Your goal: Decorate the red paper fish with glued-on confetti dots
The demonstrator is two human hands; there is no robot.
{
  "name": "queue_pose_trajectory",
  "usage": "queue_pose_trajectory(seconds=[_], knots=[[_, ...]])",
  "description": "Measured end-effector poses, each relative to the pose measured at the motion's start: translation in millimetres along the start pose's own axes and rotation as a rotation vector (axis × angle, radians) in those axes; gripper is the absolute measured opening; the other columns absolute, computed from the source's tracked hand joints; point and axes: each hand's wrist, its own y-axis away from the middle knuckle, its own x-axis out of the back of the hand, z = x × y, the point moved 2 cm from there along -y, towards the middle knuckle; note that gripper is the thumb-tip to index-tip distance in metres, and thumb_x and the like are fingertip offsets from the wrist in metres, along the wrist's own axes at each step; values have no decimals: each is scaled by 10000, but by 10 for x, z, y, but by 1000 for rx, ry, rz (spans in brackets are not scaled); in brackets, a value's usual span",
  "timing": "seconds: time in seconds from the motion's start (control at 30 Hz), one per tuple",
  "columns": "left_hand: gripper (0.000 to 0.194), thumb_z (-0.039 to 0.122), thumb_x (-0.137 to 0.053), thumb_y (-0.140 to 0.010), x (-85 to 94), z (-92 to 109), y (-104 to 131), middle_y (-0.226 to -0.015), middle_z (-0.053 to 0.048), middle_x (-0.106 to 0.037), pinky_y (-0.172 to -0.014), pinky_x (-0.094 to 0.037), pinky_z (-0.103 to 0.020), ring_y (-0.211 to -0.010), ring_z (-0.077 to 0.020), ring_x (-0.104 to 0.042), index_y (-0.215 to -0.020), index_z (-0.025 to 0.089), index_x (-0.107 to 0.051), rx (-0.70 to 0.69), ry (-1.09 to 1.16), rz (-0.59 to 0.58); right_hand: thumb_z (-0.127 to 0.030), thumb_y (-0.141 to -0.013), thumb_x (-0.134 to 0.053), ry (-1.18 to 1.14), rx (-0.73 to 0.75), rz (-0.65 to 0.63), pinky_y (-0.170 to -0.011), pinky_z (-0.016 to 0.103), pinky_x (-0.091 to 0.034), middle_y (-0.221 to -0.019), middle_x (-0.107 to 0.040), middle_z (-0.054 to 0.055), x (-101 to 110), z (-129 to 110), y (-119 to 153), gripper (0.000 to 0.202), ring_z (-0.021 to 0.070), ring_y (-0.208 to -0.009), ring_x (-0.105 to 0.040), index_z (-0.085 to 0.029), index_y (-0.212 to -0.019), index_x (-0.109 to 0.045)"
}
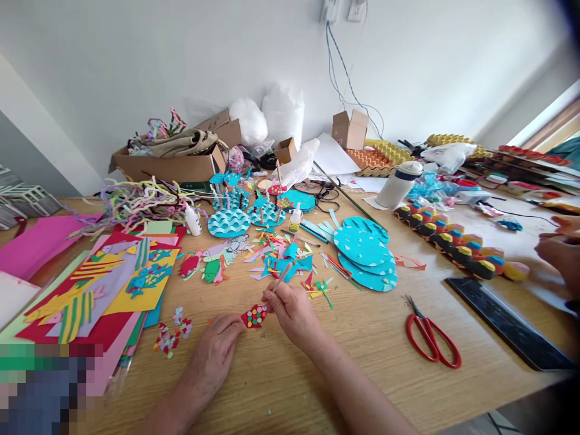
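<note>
A small red paper fish covered with coloured dots lies low over the table in front of me. My left hand pinches its left end between closed fingers. My right hand is closed around a thin wooden stick that points up and away; its fingers meet the fish's right end. Left of my left hand lies a loose pile of tiny paper dots. Beyond my hands are several cut paper fish and bright paper scraps.
Red-handled scissors and a black tablet-like slab lie to the right. Blue discs, glue bottles, a white flask and painted egg-carton strips stand farther back. Coloured paper covers the left. Another person's hand shows at right.
</note>
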Motion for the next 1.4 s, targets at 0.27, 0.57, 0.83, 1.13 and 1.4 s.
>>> queue_pose_trajectory(seconds=[0.27,0.57,0.83,1.13,1.4], knots=[[296,44,-367,-754,1,-3,-1,-869,-56,-641,-709,-523,-318,-812,-180,-598,-865,194,-597,4,10,10,-269,-901,-352,-24,-4,18,-534,194,-391,-625,-578,4,17,-1,-2,240,113,-566,-554,-193,-727,-499],[305,45,-364,-757,-27,-15,16,-880,-51,-640,-716,-518,-314,-819,-180,-599,-875,207,-595,24,3,8,-248,-896,-359,-14,13,3,-542,193,-393,-638,-578,7,5,3,-17,236,111,-578,-547,-190,-725,-511],[312,41,-369,-742,-6,-16,5,-871,-52,-644,-707,-523,-311,-810,-180,-604,-867,210,-599,25,10,-8,-247,-892,-367,-3,1,8,-527,190,-386,-624,-575,6,-6,13,-26,235,111,-563,-546,-191,-714,-511],[305,63,-363,-781,-15,-20,13,-876,-46,-643,-717,-520,-309,-824,-178,-600,-887,217,-604,16,4,10,-257,-899,-347,-12,15,20,-541,192,-385,-645,-574,6,21,6,-14,244,111,-572,-551,-194,-721,-502],[292,54,-368,-769,-8,-16,5,-871,-52,-643,-711,-521,-306,-814,-176,-601,-872,202,-598,-4,-5,17,-263,-894,-350,-11,-4,30,-528,191,-385,-630,-578,9,31,-5,-5,243,114,-565,-553,-193,-714,-499]])
